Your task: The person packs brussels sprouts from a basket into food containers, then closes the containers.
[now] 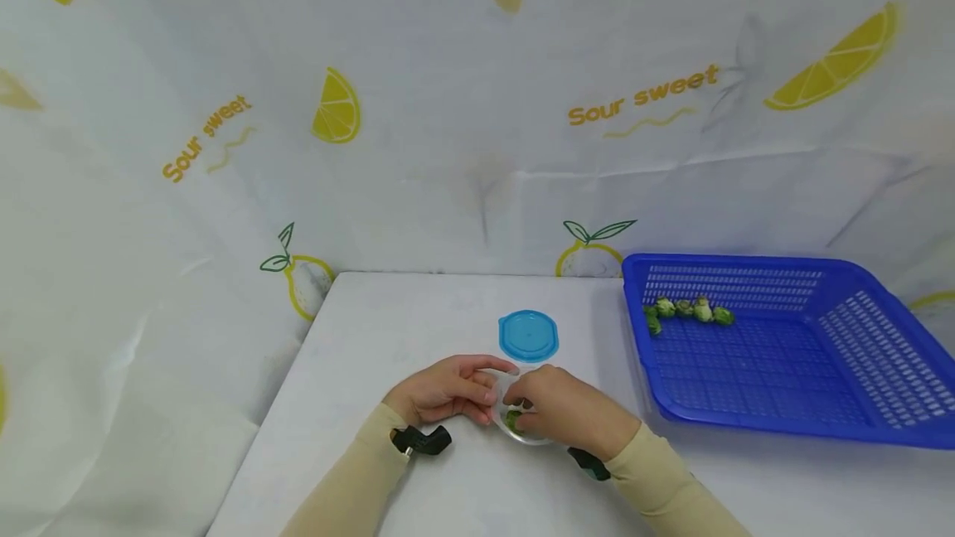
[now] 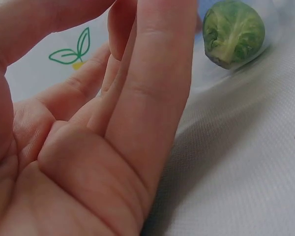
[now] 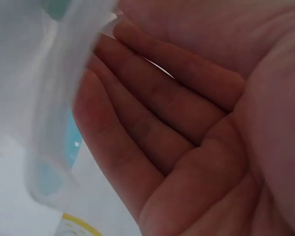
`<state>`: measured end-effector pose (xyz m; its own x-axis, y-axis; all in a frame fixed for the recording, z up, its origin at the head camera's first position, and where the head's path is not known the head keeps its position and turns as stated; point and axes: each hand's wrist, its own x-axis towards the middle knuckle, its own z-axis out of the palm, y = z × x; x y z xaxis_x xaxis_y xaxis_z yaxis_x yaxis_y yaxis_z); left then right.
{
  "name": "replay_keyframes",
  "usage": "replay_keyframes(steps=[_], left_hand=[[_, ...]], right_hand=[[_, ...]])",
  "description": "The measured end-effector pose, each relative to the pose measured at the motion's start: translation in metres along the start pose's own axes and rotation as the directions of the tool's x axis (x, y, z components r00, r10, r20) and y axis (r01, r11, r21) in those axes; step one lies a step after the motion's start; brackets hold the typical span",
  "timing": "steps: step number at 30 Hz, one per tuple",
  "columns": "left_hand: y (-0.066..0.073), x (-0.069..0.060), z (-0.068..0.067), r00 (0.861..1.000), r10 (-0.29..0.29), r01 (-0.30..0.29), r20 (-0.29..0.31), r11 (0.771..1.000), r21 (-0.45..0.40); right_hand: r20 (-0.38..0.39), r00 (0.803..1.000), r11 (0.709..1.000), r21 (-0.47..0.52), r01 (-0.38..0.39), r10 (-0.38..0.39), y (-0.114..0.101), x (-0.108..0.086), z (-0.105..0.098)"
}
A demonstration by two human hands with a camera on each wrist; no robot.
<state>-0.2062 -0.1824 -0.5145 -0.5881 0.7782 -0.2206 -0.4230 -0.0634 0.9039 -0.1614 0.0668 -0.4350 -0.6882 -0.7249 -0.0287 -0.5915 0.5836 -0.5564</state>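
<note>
A clear plastic cup (image 1: 507,435) stands on the white table between my hands. One Brussels sprout (image 2: 234,34) lies inside it, seen through the wall in the left wrist view. My left hand (image 1: 448,390) rests at the cup's left side, its fairly straight index finger reaching along the far rim. Over the right side of the cup, my right hand (image 1: 570,408) has its fingers bent loosely across the rim, with a gap between thumb and fingers beside the sprout. In the right wrist view, the blurred cup wall (image 3: 54,113) hides part of that hand's fingertips.
Behind the cup lies a blue lid (image 1: 528,336). To the right stands a blue plastic basket (image 1: 768,429), with several Brussels sprouts (image 1: 702,310) in its far left corner. A lemon-print sheet (image 1: 448,147) hangs behind the table.
</note>
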Motion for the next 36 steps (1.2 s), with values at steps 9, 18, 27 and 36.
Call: replay_keyframes(steps=[9,18,27,36], left_hand=[[-0.003,0.002,0.0,1.0,0.01,-0.01,0.026,1.0,-0.011],[-0.003,-0.004,-0.002,0.999,0.041,-0.04,0.036,0.999,-0.012],[-0.001,-0.002,-0.001,0.997,0.05,-0.049,0.059,0.999,-0.016],[-0.004,-0.001,0.0,0.997,0.045,-0.043,0.064,0.999,-0.028]], right_hand=[[-0.081,0.994,0.994,-0.074,-0.085,0.079,-0.006,-0.024,-0.031],[-0.105,0.977,0.979,-0.059,-0.193,0.186,0.015,-0.063,-0.106],[-0.15,0.934,0.939,-0.068,-0.337,0.324,0.107,-0.119,-0.158],[-0.13,0.891,0.888,-0.102,-0.449,0.435,0.183,-0.144,-0.179]])
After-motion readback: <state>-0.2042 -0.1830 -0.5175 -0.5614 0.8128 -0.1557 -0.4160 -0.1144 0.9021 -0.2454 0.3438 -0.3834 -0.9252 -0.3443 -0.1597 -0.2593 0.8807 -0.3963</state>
